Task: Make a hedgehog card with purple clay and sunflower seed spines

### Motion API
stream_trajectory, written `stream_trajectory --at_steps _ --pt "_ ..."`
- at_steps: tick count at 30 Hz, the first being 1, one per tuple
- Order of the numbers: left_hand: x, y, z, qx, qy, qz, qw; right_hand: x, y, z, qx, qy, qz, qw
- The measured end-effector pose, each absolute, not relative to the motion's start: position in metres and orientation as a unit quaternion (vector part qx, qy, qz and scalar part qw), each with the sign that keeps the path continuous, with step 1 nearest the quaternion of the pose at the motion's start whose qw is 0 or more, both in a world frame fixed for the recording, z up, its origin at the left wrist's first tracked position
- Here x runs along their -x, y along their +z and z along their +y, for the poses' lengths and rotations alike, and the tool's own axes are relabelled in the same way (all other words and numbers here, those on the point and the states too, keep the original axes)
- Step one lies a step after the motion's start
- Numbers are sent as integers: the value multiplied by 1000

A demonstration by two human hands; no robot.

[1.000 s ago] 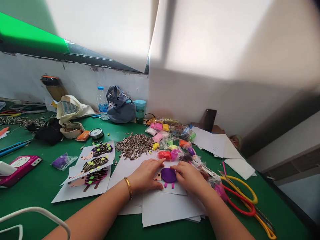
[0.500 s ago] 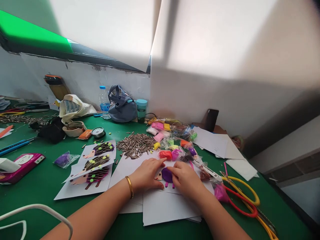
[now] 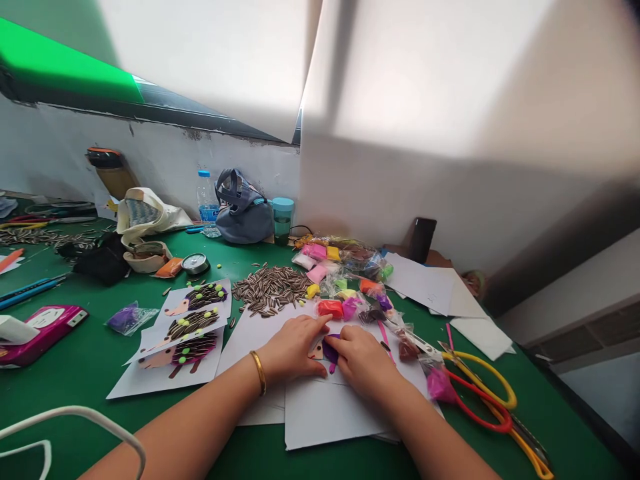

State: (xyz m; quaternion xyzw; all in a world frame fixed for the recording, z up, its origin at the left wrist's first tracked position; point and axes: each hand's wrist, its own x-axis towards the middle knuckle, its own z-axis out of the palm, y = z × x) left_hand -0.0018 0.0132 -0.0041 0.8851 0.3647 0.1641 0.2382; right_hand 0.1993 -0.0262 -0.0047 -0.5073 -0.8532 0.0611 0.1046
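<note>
A hedgehog figure in modelling clay lies on white paper (image 3: pixel 327 413), with a purple clay body (image 3: pixel 331 349), a beige face (image 3: pixel 317 349) and a small bright purple foot (image 3: pixel 332 368). My left hand (image 3: pixel 294 348) rests flat at the figure's left, thumb and forefinger spread apart around the face, holding nothing. From the right, my right hand (image 3: pixel 364 360) covers part of the body. Its fingers are curled, the forefinger pressed on the purple clay; the other fingertips are hidden.
Sunflower seeds (image 3: pixel 273 290) are heaped behind the paper. Bagged coloured clay (image 3: pixel 330 309) lies beyond my hands. Finished hedgehog cards (image 3: pixel 150 383) overlap at left. Yellow-and-red-handled scissors (image 3: pixel 505 420) lie at right. A white cable (image 3: pixel 75 412) curves in front at lower left.
My right hand has shifted slightly left over the purple body and now covers more of it, including one foot that showed before. My left hand stays in place.
</note>
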Motion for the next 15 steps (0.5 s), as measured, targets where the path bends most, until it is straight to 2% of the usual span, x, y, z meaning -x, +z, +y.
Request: stream_trajectory --at_steps 15 --pt "2 -4 13 -884 171 361 244 -198 -2 -28 501 105 -851 121"
